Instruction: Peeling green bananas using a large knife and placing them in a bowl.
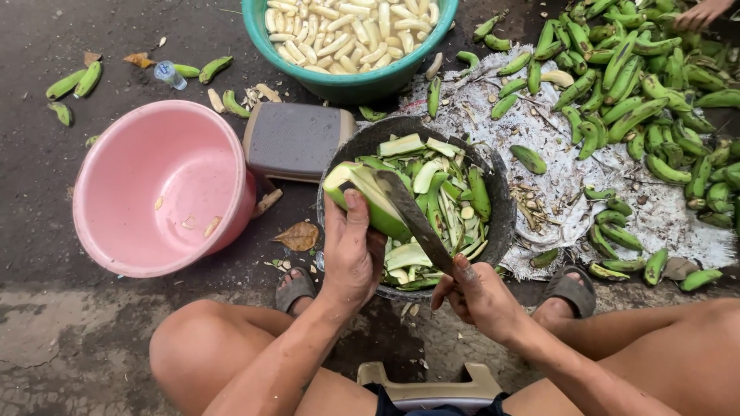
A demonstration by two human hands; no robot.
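Knees framing a half-peeled green banana (368, 199).
Left hand (351, 258) is gripping it, right hand (479, 296) clenching the knife (416, 219); teal basin (351, 83) upper centre is filling, pile (655, 100) upper right is waiting.

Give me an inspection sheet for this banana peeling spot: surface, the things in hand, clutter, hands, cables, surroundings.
Surface: dark wet ground, dirty.
Job's things: half-peeled green banana; long knife with its blade against it; dark basin of peels beneath.
Clutter: loose green bananas on a white sheet, scraps, a dry leaf.
Hands: left hand grips the banana; right hand grips the knife handle.
Cables: nothing seen.
Surroundings: pink tub nearly empty; teal tub of peeled bananas; another person's hand top right.
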